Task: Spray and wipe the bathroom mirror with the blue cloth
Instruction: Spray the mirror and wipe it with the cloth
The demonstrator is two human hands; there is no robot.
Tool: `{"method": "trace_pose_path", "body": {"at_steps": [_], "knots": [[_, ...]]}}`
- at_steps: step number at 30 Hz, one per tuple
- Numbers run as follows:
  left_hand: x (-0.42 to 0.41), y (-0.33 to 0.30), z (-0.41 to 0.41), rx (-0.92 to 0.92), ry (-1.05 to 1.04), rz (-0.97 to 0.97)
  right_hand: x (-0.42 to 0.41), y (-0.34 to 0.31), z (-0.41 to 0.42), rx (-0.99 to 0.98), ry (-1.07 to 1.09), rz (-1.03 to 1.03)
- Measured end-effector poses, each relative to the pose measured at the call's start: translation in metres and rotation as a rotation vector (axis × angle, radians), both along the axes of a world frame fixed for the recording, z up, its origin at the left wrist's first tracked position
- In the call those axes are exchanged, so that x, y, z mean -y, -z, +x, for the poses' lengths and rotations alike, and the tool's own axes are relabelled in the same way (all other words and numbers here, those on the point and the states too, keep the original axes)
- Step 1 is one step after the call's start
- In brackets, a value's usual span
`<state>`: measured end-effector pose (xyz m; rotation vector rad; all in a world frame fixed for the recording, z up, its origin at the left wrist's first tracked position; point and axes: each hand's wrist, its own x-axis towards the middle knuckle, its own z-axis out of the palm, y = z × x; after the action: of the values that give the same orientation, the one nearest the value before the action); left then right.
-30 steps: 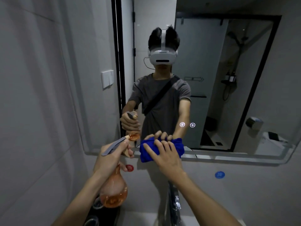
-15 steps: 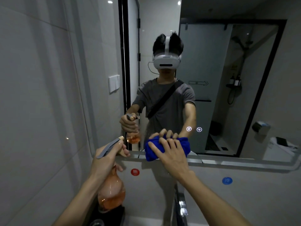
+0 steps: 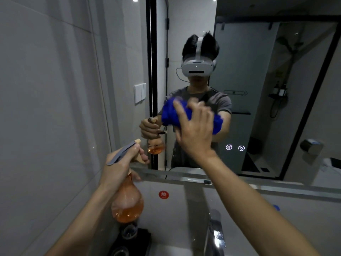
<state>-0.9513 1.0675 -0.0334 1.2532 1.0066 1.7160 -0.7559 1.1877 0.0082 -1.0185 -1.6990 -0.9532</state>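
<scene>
Blue cloth point(image 3: 168, 112) pressed to mirror point(image 3: 258, 80) by right hand point(image 3: 193, 130) (grip clamped); left hand point(image 3: 118, 163) clutches spray bottle point(image 3: 127, 202).

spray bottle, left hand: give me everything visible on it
The spray bottle has a bulbous, translucent orange body, roughly a third full of orange liquid, narrowing to a neck hidden in the fist. On top sit a grey lever and a tan nozzle tip pointing toward the mirror. It looks like plastic. The left hand grips its neck, holding it upright in the air above a dark tray. Nothing else touches it; its reflection shows in the glass.
</scene>
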Motion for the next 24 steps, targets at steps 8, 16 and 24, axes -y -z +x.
{"method": "trace_pose_path", "body": {"at_steps": [8,16,24], "knots": [[0.001,0.012,-0.010,0.012,0.017,-0.060,0.019,0.163,0.011,0.698,-0.018,-0.249],[0.002,0.008,-0.023,0.000,-0.012,-0.083,0.007,0.076,0.006,0.453,-0.063,-0.024],[0.005,-0.009,-0.029,0.035,-0.044,-0.056,-0.003,-0.090,-0.027,-0.052,0.004,0.004]]}}
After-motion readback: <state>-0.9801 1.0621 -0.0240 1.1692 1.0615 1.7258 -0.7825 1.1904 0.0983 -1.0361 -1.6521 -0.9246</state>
